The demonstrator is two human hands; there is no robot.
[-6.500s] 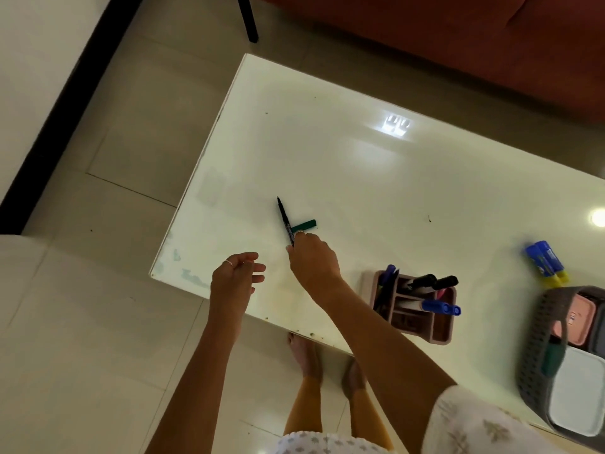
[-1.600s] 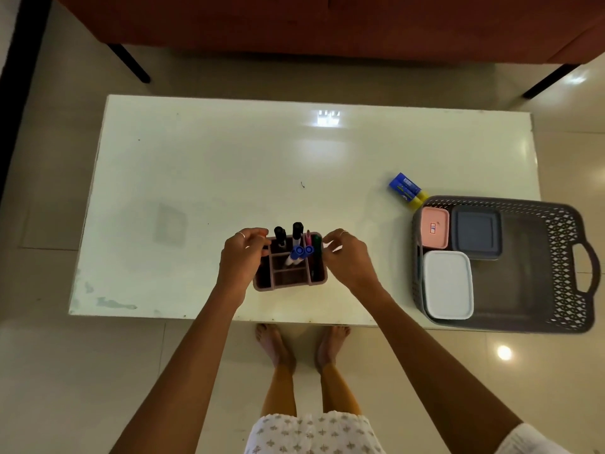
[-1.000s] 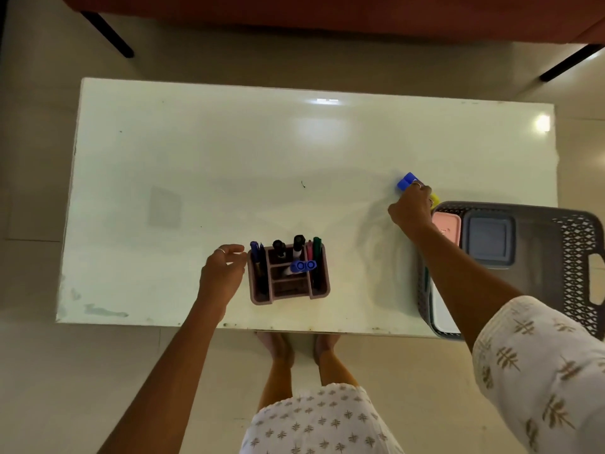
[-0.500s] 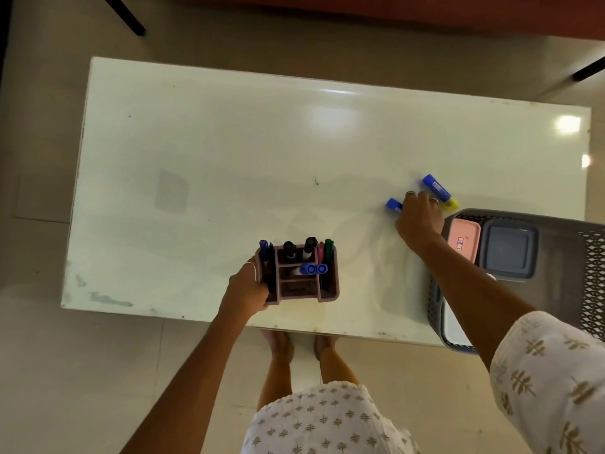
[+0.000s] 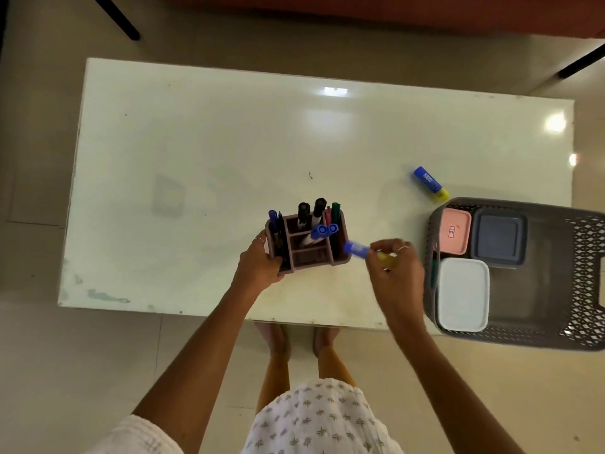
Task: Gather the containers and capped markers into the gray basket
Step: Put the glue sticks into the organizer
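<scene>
A mauve divided organizer (image 5: 311,253) stands near the table's front edge, holding several capped markers (image 5: 319,231). My left hand (image 5: 260,265) grips its left wall. My right hand (image 5: 394,267) pinches a blue-and-yellow stick (image 5: 356,249) just right of the organizer, blue end toward it. A second blue-and-yellow stick (image 5: 429,184) lies on the table beside the gray basket (image 5: 582,280). Inside the basket sit a pink container (image 5: 453,234), a gray-blue container (image 5: 498,236) and a white container (image 5: 463,294).
The white table (image 5: 229,152) spans most of the view, and the basket overhangs its front right corner. A red sofa with black legs (image 5: 114,16) runs along the far side. My bare feet (image 5: 278,339) stand on the tiled floor below the front edge.
My right hand lifted one blue-and-yellow stick from beside the basket and brought it left to the organizer. The other stick stays on the table. My left hand keeps its grip.
</scene>
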